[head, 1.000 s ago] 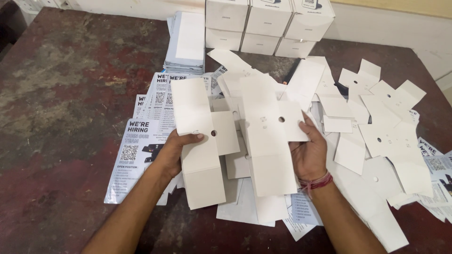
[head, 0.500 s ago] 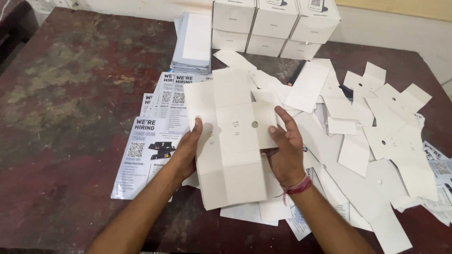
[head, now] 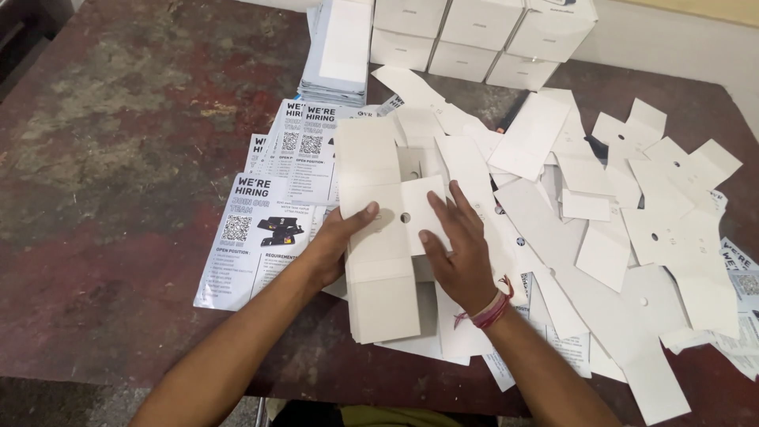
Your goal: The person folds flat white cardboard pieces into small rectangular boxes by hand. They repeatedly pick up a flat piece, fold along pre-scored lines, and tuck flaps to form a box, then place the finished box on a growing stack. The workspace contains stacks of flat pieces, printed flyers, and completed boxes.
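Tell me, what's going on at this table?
A person is pressing both hands on a flat white cardboard box blank with a small round hole. The left hand holds its left side; the right hand, with a red thread at the wrist, lies flat on its right flap. More loose blanks are scattered to the right, printed flyers lie underneath on the worn table, and finished white boxes are stacked at the back.

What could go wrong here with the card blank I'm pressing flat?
The card blank lies on a loose heap of white cutouts, so it may slide as the left hand and right hand press. The folded flap with the hole may crease off line. Its lower end nears the table edge and might tip off.
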